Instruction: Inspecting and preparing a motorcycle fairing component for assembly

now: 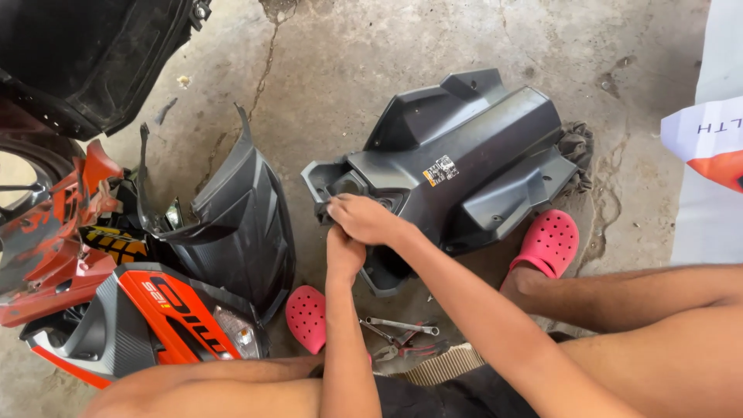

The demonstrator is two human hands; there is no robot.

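Hands are meeting at the near edge of the dark grey scooter panel (464,155) lying on the concrete floor (371,54): right hand (364,219) curling closed over its rim, left hand (343,254) tucked beneath, grip hidden; bare floor is lying open beyond.

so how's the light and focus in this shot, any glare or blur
Head view: soft even daylight, faint shadows under the grey panel; both hands, right over left, look sharp; mild sheen on the orange fairing; top-left corner is dark; the edges bend a little from the wide lens.
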